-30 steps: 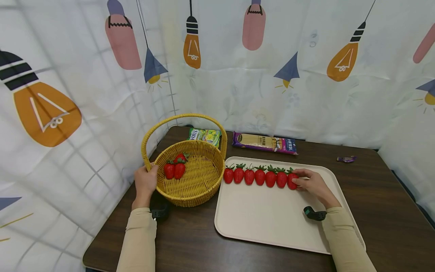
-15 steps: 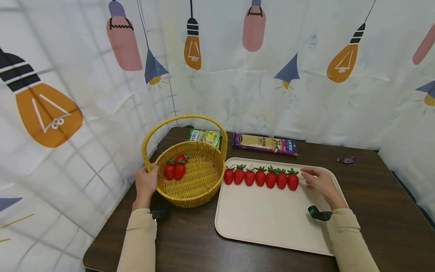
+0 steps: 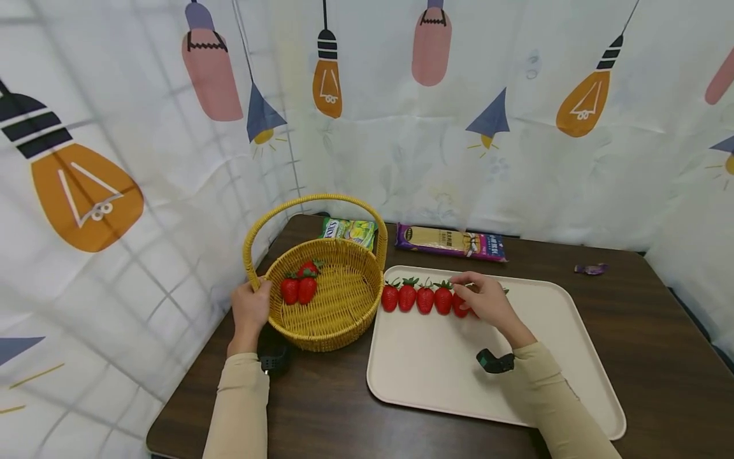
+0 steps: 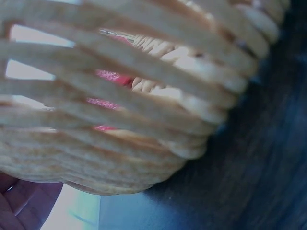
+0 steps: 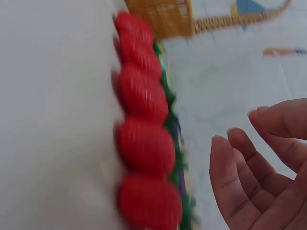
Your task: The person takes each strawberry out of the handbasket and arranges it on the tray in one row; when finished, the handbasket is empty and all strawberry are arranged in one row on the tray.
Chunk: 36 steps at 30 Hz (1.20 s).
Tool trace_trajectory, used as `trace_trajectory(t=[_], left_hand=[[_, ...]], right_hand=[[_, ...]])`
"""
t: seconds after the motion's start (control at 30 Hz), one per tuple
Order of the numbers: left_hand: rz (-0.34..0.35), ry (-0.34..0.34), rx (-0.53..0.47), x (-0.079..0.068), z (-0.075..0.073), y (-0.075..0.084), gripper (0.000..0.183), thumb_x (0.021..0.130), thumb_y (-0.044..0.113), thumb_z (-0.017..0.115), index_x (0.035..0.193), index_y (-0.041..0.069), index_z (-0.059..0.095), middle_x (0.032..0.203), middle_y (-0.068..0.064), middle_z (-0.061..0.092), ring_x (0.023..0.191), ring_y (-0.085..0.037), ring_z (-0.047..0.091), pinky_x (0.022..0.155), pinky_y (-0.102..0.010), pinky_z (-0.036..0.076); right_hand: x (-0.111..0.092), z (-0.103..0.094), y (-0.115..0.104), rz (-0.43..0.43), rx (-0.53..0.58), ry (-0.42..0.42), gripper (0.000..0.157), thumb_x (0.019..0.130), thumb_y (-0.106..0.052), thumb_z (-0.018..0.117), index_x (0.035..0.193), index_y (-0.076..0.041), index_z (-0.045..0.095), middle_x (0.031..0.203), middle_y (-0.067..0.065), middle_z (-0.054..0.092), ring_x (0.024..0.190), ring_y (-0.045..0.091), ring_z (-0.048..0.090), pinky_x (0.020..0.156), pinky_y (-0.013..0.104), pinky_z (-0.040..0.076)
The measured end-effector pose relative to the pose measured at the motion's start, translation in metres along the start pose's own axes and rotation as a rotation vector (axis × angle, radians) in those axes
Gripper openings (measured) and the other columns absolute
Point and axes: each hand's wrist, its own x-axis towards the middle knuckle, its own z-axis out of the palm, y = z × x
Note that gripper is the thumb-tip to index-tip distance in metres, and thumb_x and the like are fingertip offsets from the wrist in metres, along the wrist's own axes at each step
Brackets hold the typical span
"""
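My left hand (image 3: 250,311) grips the left rim of a yellow woven basket (image 3: 327,335), near the foot of its handle. Three strawberries (image 3: 307,291) lie in the left part of the basket; the left wrist view catches their red (image 4: 108,75) through the weave. On the beige tray (image 3: 436,376) a row of strawberries (image 3: 425,299) lies side by side, leaves to the back. Above the right part of that row hovers my right hand (image 3: 487,303), covering some of the berries. Its fingers (image 5: 223,167) are loosely bent, with nothing between them in the right wrist view.
Behind the basket lies a green snack packet (image 3: 357,232). A purple noodle packet (image 3: 450,243) lies at the back edge of the dark table (image 3: 321,408), and a small purple wrapper (image 3: 590,269) to its right. A printed curtain (image 3: 373,146) hangs behind and at the sides.
My right hand has let go of the rightmost strawberry, drawn back to the right, then swung left over the row. The left hand stays on the basket.
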Motion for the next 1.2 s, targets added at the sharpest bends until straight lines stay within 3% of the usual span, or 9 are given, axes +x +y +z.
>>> trace_trajectory(t=[0.17,0.33,0.43,0.6,0.83,1.07,1.2], left_hand=[[0.009,0.006,0.004,0.000,0.000,0.000,0.035,0.090,0.017,0.051,0.058,0.010,0.042,0.050,0.001,0.028,0.045,-0.018,0.026,0.043,-0.030,0.025],[0.006,0.005,-0.002,0.000,0.000,0.002,0.035,0.091,0.017,0.050,0.058,0.010,0.041,0.050,0.001,0.027,0.045,-0.017,0.024,0.043,-0.029,0.024],[-0.004,0.002,-0.010,0.000,-0.001,0.003,0.036,0.091,0.017,0.051,0.058,0.010,0.041,0.050,0.001,0.027,0.044,-0.017,0.024,0.043,-0.029,0.024],[-0.020,-0.013,-0.015,-0.001,-0.001,0.002,0.036,0.092,0.018,0.051,0.058,0.009,0.043,0.050,0.001,0.028,0.044,-0.017,0.026,0.043,-0.030,0.025],[-0.007,0.005,0.003,0.000,-0.003,0.000,0.035,0.092,0.019,0.051,0.059,0.009,0.044,0.050,0.001,0.029,0.045,-0.017,0.027,0.044,-0.030,0.026],[0.014,0.004,-0.008,0.000,0.000,-0.001,0.039,0.093,0.019,0.051,0.057,0.008,0.043,0.048,0.001,0.028,0.042,-0.017,0.026,0.042,-0.029,0.025],[0.009,0.007,-0.009,-0.001,0.000,-0.001,0.038,0.093,0.019,0.051,0.057,0.009,0.043,0.048,0.001,0.028,0.042,-0.017,0.026,0.042,-0.029,0.025]], right_hand=[[0.013,0.035,-0.028,-0.105,-0.007,-0.053,0.023,0.096,-0.019,0.062,0.114,-0.006,0.068,0.108,0.011,0.067,0.070,0.031,0.064,0.061,0.043,0.055],[0.023,0.067,-0.056,-0.201,-0.024,-0.074,0.017,0.095,-0.017,0.063,0.109,-0.009,0.070,0.098,0.005,0.069,0.074,0.028,0.063,0.056,0.032,0.051],[0.027,0.084,-0.070,-0.236,-0.009,-0.077,0.015,0.095,-0.015,0.063,0.107,-0.010,0.071,0.097,0.006,0.070,0.078,0.023,0.063,0.060,0.029,0.050],[0.033,0.109,-0.086,-0.250,0.022,-0.072,0.013,0.094,-0.013,0.062,0.104,-0.014,0.071,0.101,0.004,0.071,0.087,0.014,0.064,0.069,0.029,0.053],[0.045,0.142,-0.109,-0.251,0.097,-0.136,0.015,0.096,-0.015,0.061,0.107,-0.014,0.070,0.106,0.004,0.070,0.092,0.014,0.063,0.079,0.032,0.051],[0.054,0.170,-0.117,-0.182,0.083,-0.224,0.016,0.095,-0.016,0.061,0.108,-0.015,0.070,0.106,0.001,0.069,0.091,0.014,0.065,0.074,0.029,0.051],[0.056,0.183,-0.119,-0.181,0.042,-0.252,0.019,0.094,-0.016,0.062,0.111,-0.010,0.069,0.106,0.002,0.068,0.092,0.016,0.066,0.075,0.027,0.051]])
